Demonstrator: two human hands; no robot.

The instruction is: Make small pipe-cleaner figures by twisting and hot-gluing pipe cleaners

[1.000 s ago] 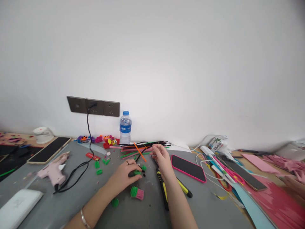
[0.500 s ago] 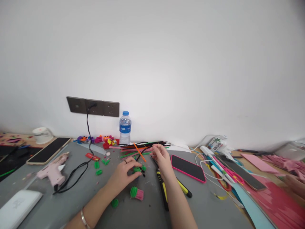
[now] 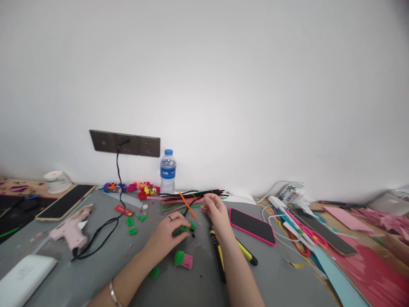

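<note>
My left hand (image 3: 171,232), with a ring on it, is closed low over the grey mat around a small dark and green piece (image 3: 181,230). My right hand (image 3: 214,207) pinches the end of a black pipe cleaner (image 3: 191,206) that slants down toward the left hand. Just behind lies a bundle of pipe cleaners (image 3: 179,198) with an orange one (image 3: 186,204) across it. A green and pink fuzzy piece (image 3: 183,259) sits below my left hand, and yellow-black pliers (image 3: 218,251) lie partly under my right forearm.
A pink glue gun (image 3: 70,230) and a white box (image 3: 24,279) lie at the left. The water bottle (image 3: 168,172) stands by the wall. A pink-edged phone (image 3: 252,226) is at the right. Beyond it are cables, scissors (image 3: 315,238) and a person's hand (image 3: 396,246).
My left hand has shifted slightly, with its fingers drawn closer together over the green piece. My right hand is nearly unchanged. The other person's hand at the far right has moved a little.
</note>
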